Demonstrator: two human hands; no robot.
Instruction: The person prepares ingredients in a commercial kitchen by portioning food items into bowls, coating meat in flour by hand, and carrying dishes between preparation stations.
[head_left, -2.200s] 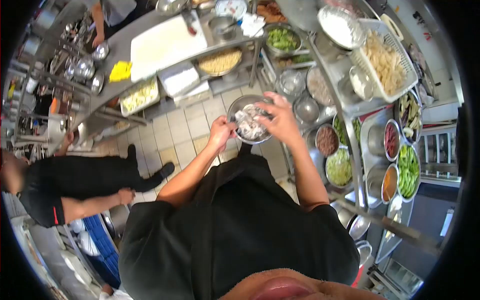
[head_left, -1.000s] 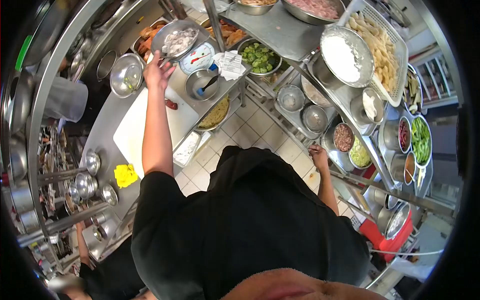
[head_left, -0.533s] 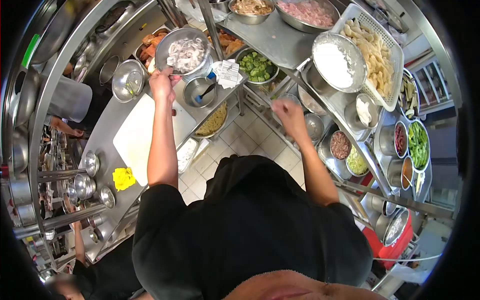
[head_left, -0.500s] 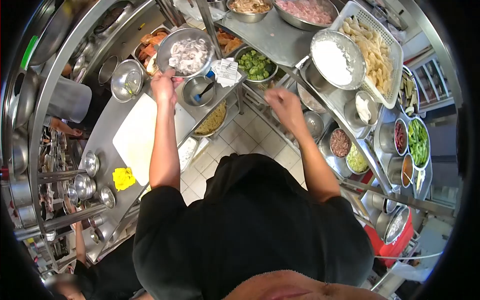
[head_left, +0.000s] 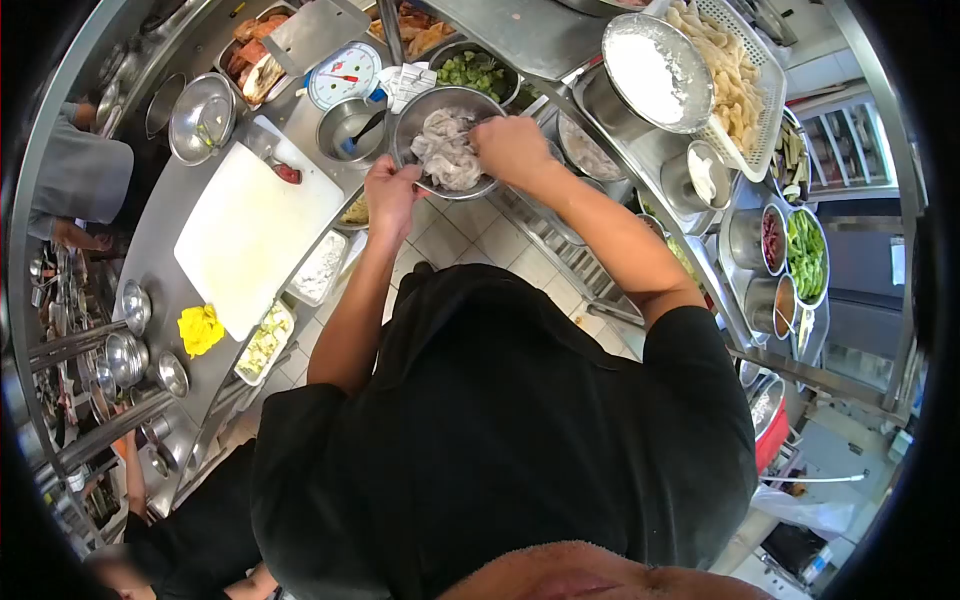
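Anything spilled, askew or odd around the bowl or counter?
No spill or damage visible around the bowl in the left hand. Only mild untidiness: a crumpled yellow cloth dumped beside the white board, and a red-handled tool, possibly a knife, lying loose on the board.

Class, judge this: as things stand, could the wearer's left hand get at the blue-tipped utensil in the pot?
Probably not without letting go: the left hand holds the rim of the steel bowl. Otherwise the way looks free, as the blue-tipped utensil leans in an open pot close by.
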